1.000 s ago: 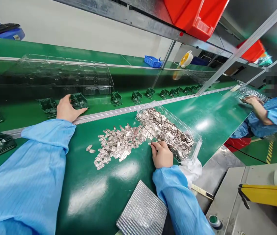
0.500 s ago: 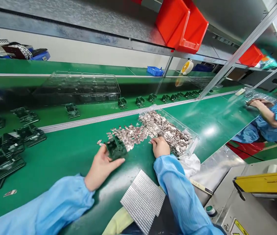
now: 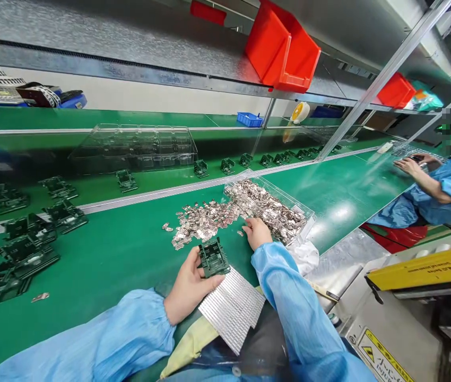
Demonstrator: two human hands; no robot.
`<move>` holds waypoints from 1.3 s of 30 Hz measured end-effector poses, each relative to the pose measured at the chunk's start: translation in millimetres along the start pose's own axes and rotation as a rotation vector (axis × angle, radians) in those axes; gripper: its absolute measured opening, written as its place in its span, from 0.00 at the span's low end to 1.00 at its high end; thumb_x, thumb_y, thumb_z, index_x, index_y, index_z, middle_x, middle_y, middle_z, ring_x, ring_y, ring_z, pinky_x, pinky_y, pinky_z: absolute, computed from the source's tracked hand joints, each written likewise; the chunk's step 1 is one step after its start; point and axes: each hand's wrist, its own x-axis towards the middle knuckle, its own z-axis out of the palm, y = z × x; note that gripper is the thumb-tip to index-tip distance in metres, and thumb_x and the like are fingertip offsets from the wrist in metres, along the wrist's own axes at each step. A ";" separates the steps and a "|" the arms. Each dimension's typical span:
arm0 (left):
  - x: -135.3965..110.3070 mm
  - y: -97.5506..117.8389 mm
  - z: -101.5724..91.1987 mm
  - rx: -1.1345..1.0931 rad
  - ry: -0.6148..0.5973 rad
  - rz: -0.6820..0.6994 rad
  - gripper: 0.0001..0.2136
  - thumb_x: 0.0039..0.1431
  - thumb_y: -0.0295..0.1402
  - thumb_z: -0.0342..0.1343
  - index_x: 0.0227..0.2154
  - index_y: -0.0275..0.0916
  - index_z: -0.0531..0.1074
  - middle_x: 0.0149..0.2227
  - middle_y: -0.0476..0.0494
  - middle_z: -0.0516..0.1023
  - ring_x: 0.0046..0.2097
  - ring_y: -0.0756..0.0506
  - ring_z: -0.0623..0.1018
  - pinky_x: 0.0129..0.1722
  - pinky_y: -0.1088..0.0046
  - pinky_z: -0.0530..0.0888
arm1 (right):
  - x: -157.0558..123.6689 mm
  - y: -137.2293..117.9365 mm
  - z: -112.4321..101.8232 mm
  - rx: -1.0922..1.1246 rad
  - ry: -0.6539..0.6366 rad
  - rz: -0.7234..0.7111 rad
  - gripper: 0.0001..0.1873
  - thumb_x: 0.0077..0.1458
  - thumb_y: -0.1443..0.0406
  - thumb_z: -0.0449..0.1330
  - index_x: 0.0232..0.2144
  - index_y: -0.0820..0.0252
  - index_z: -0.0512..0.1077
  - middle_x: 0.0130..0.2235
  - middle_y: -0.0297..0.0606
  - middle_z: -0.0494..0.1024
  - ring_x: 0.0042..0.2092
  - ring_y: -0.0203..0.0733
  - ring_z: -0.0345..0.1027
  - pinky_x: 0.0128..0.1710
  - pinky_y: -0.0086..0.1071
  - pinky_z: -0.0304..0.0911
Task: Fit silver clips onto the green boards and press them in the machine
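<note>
Left hand [image 3: 188,293] has swung right, bringing the green board [image 3: 214,258] clear of the loose pile [image 3: 204,222]. Thumb and fingers pinch the board's edges; a slack pinch could drop it. Right of that grip, the right hand [image 3: 259,233] meets or nears one metal bit [image 3: 240,233] (held or not, can't tell). Board: dark, boxy, upright sides.

On your right, the grey metal machine panel [image 3: 420,330] carries a yellow-and-white rectangular warning label [image 3: 385,356]: triangle sign, Chinese characters starting 小心, "INJU…" under them, rest cut off. Your long yellow bar-shaped housing [image 3: 424,268] reads "Series" on its top line; other lettering too blurred.
</note>
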 end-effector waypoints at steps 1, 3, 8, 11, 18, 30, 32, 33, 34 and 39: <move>0.6 -2.2 -1.2 0.006 -0.009 0.022 0.25 0.42 0.30 0.70 0.42 0.41 0.63 0.47 0.44 0.76 0.41 0.46 0.81 0.43 0.69 0.79 | 3.0 -0.1 -0.3 0.022 -0.012 0.002 0.06 0.58 0.69 0.60 0.39 0.61 0.75 0.41 0.41 0.74 0.41 0.42 0.71 0.41 0.32 0.63; 2.0 -5.9 -3.6 0.016 -0.032 0.069 0.26 0.43 0.29 0.70 0.43 0.42 0.63 0.46 0.45 0.75 0.41 0.46 0.80 0.44 0.69 0.78 | 9.6 -1.2 -2.2 0.074 -0.034 0.014 0.01 0.54 0.70 0.63 0.31 0.63 0.75 0.34 0.38 0.75 0.37 0.40 0.71 0.39 0.34 0.64; 2.7 -5.6 -6.4 0.022 -0.095 0.113 0.27 0.45 0.28 0.68 0.47 0.43 0.62 0.46 0.45 0.74 0.43 0.47 0.79 0.44 0.70 0.77 | -7.1 -0.1 -20.3 0.316 -0.003 0.037 0.07 0.51 0.69 0.63 0.22 0.60 0.72 0.22 0.33 0.72 0.29 0.40 0.71 0.34 0.33 0.66; 0.3 -1.1 -5.1 0.021 -0.086 0.110 0.28 0.41 0.26 0.69 0.46 0.45 0.63 0.43 0.47 0.75 0.42 0.48 0.79 0.43 0.72 0.77 | -57.5 3.9 -33.9 0.524 0.044 0.046 0.09 0.58 0.62 0.56 0.36 0.61 0.73 0.29 0.36 0.77 0.30 0.40 0.74 0.32 0.33 0.69; -14.0 -7.6 13.8 0.075 -0.117 0.037 0.26 0.42 0.23 0.66 0.45 0.45 0.66 0.40 0.49 0.75 0.38 0.50 0.78 0.37 0.77 0.76 | -173.7 -12.7 -29.2 1.140 0.166 0.121 0.12 0.51 0.56 0.64 0.26 0.59 0.74 0.34 0.41 0.77 0.35 0.43 0.71 0.32 0.32 0.68; -40.1 -17.6 28.8 0.128 -0.228 0.075 0.23 0.49 0.28 0.65 0.48 0.49 0.65 0.43 0.48 0.75 0.40 0.49 0.78 0.39 0.76 0.75 | -196.9 -43.9 4.6 0.987 0.478 0.113 0.04 0.54 0.64 0.58 0.29 0.58 0.70 0.48 0.44 0.70 0.52 0.48 0.64 0.52 0.43 0.59; -40.2 -17.6 28.4 0.149 -0.220 0.097 0.21 0.52 0.30 0.64 0.47 0.49 0.66 0.43 0.48 0.75 0.41 0.49 0.78 0.42 0.75 0.75 | -197.8 -45.4 5.9 0.950 0.488 0.115 0.03 0.54 0.65 0.58 0.29 0.57 0.70 0.49 0.44 0.69 0.53 0.49 0.64 0.52 0.44 0.59; -40.2 -18.0 28.1 0.159 -0.214 0.111 0.19 0.53 0.30 0.63 0.47 0.49 0.66 0.43 0.48 0.75 0.42 0.49 0.77 0.43 0.74 0.75 | -197.9 -45.7 6.6 0.935 0.491 0.115 0.03 0.55 0.65 0.57 0.30 0.57 0.69 0.50 0.44 0.69 0.53 0.49 0.64 0.52 0.44 0.59; -40.2 -18.5 27.7 0.168 -0.210 0.121 0.18 0.54 0.31 0.62 0.47 0.49 0.67 0.42 0.47 0.75 0.41 0.49 0.77 0.43 0.74 0.75 | -197.9 -46.0 7.3 0.921 0.497 0.114 0.03 0.55 0.65 0.57 0.30 0.57 0.69 0.50 0.44 0.68 0.53 0.49 0.63 0.52 0.44 0.59; -40.0 -20.2 26.1 0.207 -0.180 0.145 0.14 0.56 0.34 0.60 0.45 0.46 0.67 0.39 0.47 0.76 0.36 0.49 0.77 0.36 0.75 0.75 | -198.1 -45.8 9.1 0.877 0.516 0.091 0.03 0.55 0.65 0.57 0.29 0.57 0.69 0.48 0.43 0.69 0.52 0.48 0.64 0.51 0.42 0.60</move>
